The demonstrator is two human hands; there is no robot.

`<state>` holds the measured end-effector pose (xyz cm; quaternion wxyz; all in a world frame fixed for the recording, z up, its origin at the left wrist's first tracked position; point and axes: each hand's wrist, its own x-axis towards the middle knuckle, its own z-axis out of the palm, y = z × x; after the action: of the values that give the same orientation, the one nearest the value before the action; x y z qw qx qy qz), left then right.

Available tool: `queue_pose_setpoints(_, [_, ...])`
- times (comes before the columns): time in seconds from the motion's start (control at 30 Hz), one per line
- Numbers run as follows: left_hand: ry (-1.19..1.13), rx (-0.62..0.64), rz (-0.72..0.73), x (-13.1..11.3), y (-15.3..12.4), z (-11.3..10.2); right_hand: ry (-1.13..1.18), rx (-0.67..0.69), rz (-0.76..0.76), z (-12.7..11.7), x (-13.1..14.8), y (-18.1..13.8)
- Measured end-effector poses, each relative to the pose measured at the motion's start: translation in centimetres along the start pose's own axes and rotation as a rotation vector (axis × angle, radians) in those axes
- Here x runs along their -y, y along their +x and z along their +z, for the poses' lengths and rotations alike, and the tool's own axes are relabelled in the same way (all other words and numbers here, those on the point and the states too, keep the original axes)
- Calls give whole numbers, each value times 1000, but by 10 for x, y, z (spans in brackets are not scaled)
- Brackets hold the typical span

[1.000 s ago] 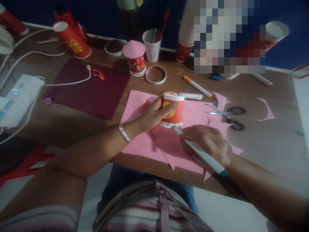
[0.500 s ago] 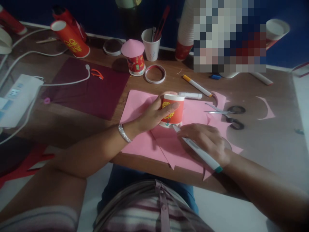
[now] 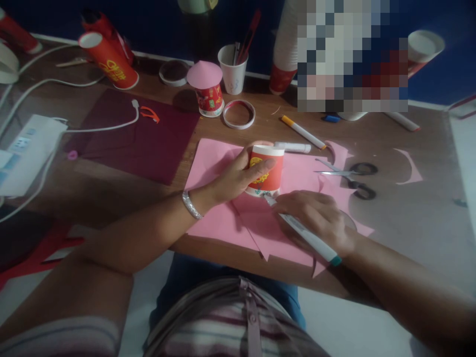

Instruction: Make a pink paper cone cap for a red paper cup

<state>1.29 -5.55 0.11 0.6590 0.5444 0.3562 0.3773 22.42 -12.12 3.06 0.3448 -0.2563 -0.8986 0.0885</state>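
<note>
My left hand [image 3: 240, 172] is wrapped round a red paper cup [image 3: 274, 173] with yellow print and a white band at each end. Small green marks show on the cup's lower white band. In my right hand [image 3: 316, 215] is a white marker [image 3: 310, 239] with a green end, its tip at that lower band. Pink paper sheets [image 3: 211, 218] lie beneath both hands. Beyond the cup rests a white pen or cap-like tube [image 3: 297, 148]. Scissors [image 3: 349, 173] with dark handles lie partly opened to the right, among pink offcuts.
A paper cup with a pink cone top [image 3: 204, 77] stands behind, near a tape roll [image 3: 239, 115] and a white cup of tools [image 3: 232, 69]. An orange-and-white marker [image 3: 303, 132] lies at centre right. A power strip [image 3: 31, 153] with white cables sits left, beside a maroon sheet [image 3: 141, 148].
The marker's tip has shifted very slightly along the cup's lower band, and the green marks there look a little extended. My left hand keeps the cup in the same place.
</note>
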Motion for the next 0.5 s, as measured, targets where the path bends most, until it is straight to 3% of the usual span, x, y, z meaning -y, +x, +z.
queue_pose_setpoints(0.23, [22,-8,-4,1,1,-1,-63,-136,20,4,2,1])
queue_pose_setpoints(0.5, [-28,-10,-46,-2,-1,0,-50,-109,22,4,-1,2])
